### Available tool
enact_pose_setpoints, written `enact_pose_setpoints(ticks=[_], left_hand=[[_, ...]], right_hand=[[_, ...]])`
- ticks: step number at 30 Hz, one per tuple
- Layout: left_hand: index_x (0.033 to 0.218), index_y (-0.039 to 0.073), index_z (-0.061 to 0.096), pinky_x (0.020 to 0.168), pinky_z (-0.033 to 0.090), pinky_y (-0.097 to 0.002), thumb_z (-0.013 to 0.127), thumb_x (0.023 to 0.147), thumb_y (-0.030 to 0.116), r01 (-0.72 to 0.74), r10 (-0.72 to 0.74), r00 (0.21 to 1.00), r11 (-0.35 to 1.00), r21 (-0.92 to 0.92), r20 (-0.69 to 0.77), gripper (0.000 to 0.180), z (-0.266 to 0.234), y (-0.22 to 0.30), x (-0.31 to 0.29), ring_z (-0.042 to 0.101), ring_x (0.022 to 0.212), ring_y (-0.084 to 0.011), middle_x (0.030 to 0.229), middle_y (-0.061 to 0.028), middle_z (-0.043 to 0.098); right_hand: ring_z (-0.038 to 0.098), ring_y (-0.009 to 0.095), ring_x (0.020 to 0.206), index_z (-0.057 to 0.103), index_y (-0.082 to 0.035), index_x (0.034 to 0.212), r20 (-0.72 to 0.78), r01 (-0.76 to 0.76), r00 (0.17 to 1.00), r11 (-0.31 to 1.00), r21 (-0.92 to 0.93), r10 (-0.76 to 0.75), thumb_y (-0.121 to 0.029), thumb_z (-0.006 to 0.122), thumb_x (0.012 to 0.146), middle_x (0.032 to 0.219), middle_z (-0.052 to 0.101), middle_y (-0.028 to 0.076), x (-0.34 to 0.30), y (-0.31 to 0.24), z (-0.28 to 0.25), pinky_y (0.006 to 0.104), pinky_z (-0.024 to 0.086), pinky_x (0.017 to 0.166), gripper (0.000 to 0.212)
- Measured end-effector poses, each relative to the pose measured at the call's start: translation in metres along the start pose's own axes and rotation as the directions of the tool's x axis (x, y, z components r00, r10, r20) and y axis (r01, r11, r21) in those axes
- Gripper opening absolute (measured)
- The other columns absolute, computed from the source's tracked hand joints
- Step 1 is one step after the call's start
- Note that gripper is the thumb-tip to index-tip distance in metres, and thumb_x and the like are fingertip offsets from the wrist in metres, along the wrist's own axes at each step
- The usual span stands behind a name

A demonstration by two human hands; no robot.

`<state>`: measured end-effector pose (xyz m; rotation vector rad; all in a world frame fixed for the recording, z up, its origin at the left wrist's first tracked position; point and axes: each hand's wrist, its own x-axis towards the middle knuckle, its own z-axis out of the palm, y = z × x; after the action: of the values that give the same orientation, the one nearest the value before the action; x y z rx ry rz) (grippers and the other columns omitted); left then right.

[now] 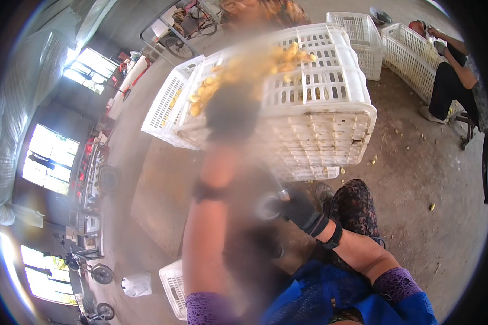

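Yellowish lumpy pieces of produce [201, 91] lie across the top of a white plastic crate [319, 132], which serves as a work surface. My left hand [232, 111], in a dark glove, reaches out over the near edge of these pieces. Blur smears its fingers, so I cannot see whether it holds any. Lower and closer to my body, my right hand [299, 210], also dark-gloved, is closed on a small metal-tipped tool [283, 195]. A pale round patch beside that hand is too blurred to name.
Another slatted white crate [171, 105] adjoins on the left. More crates [358, 46] stand at the far right, where another person [461, 76] sits working. Scraps [432, 207] dot the floor. A white crate [172, 287] sits at lower left; motorbikes [100, 273] stand along the wall.
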<state>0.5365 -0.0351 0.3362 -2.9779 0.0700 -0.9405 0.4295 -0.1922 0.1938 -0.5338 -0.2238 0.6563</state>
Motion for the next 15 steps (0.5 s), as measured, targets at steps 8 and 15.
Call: enact_pose_setpoints(ticks=[8, 15], left_hand=[[0.108, 0.006, 0.065, 0.069, 0.052, -0.0376, 0.071, 0.080, 0.023, 0.149, -0.148, 0.989, 0.983, -0.103, 0.022, 0.033, 0.001, 0.003, -0.008, 0.066, 0.083, -0.0256, 0.104, -0.0114, 0.067], [0.133, -0.002, 0.050, 0.083, 0.051, -0.0332, 0.055, 0.094, 0.012, 0.295, -0.344, 0.914, 0.201, -0.934, 0.215, 0.042, -0.042, 0.006, -0.093, 0.062, 0.096, -0.0188, 0.115, -0.0124, 0.062]], right_hand=[[0.058, 0.010, 0.049, 0.067, -0.007, 0.076, 0.061, 0.147, 0.989, 0.925, -0.351, -0.134, -0.023, 0.068, 0.088, 0.062, 0.063, 0.000, -0.001, 0.013, -0.019, 0.0240, 0.047, 0.041, 0.021], [0.055, 0.008, 0.055, 0.062, -0.007, 0.099, 0.308, 0.415, 0.910, 0.594, -0.689, -0.277, -0.016, 0.066, 0.089, 0.073, 0.062, 0.001, 0.003, 0.007, -0.020, 0.0227, 0.044, 0.049, 0.013]])
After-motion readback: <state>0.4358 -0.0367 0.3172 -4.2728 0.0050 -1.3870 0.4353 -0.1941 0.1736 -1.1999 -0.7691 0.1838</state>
